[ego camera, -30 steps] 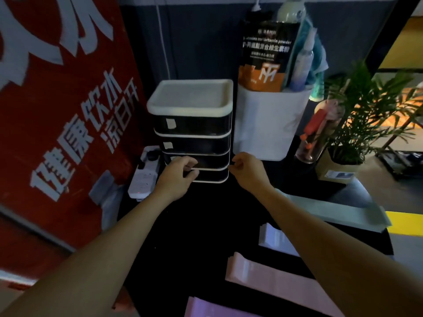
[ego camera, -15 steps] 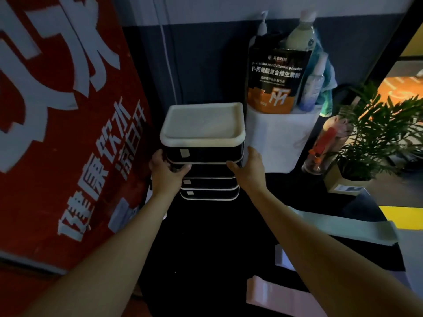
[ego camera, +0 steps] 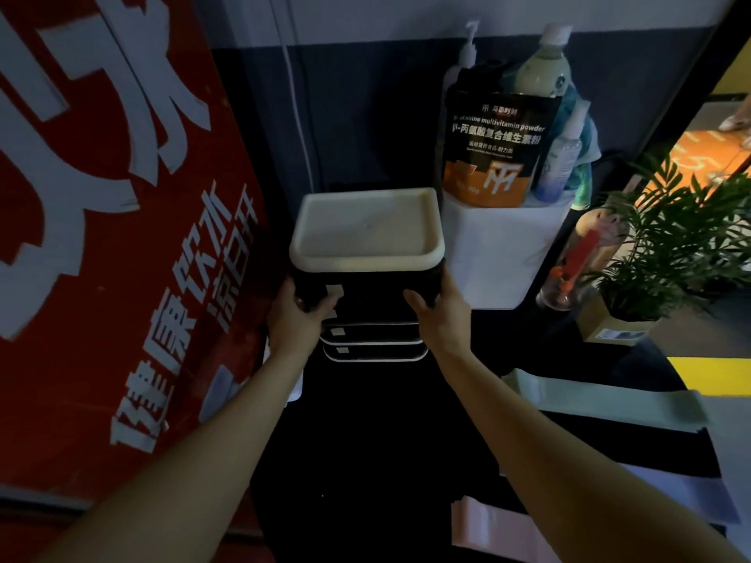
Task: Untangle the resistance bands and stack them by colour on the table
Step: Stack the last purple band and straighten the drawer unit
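A black drawer unit with a white top (ego camera: 365, 229) stands at the back of the dark table (ego camera: 378, 440). My left hand (ego camera: 296, 319) grips its left side and my right hand (ego camera: 439, 314) grips its right side, both at the upper section, which sits raised above the lower drawers (ego camera: 374, 343). Flat resistance bands lie on the table at the right: a pale green one (ego camera: 609, 404), a white one (ego camera: 682, 489) partly behind my right arm, and a pink one (ego camera: 491, 526) near the bottom.
A red panel with white characters (ego camera: 122, 237) stands close on the left. A white bin (ego camera: 500, 253) holding a black pouch and bottles is behind the drawers. A potted plant (ego camera: 666, 253) and a clear bottle (ego camera: 577, 266) stand at the right.
Both hands moved from the lower drawer fronts up to the sides of the top section and now grip it; that section has risen above the lower drawers. The view shifted closer.
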Tool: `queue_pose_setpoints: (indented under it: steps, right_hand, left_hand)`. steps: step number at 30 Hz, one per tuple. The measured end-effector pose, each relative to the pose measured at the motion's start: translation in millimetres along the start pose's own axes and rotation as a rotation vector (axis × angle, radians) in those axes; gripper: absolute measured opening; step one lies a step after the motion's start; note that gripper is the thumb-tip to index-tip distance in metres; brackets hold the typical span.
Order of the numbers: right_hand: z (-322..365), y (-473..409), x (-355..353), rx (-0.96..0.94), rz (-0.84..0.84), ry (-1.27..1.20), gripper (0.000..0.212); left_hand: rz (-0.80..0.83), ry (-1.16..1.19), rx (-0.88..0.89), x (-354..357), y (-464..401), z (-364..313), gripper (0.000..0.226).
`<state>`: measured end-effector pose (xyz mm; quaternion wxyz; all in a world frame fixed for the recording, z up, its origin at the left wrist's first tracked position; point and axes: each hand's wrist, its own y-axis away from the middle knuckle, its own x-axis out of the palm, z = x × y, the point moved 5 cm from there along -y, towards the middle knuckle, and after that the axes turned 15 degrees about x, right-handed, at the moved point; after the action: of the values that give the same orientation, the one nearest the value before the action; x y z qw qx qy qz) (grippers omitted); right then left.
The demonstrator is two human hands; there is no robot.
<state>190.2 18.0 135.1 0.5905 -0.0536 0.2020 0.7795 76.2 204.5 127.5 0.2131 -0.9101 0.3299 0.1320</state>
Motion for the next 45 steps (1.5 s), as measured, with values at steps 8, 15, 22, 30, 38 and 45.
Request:
queue_pose_setpoints:
  steps: [8,15,22,30,38,45]
  right_hand:
    - [-18,26,-11,0.057,-0.057,-0.029,0.037]
    - [-29,35,-9,0.04,-0.055,-0.002,0.056]
    - [-36,43,-10,0.038,-0.036,-0.047,0.058]
    - [-43,50,-12,0.009,-0.031,-0.051,0.054]
    - [-43,57,-17,0.006,-0.046,-0.016,0.057]
    - [-87,90,-49,0.032,-0.097,0.139,0.048]
  left_hand:
    - [-0.049,0.017,0.031,-18,34,-11,0.05]
    - [-0.04,0.01,0.021,-26,52,-11,0.06]
    - [-0.014,0.004,0.07,-31,62,-7,0.07]
    - [-0.005,0.059,0.081,-36,71,-7,0.061]
    - [0.027,0.064,0.072,-35,76,-8,0.067]
    - [0.148,-0.001,-0.107,-22,137,22,0.051]
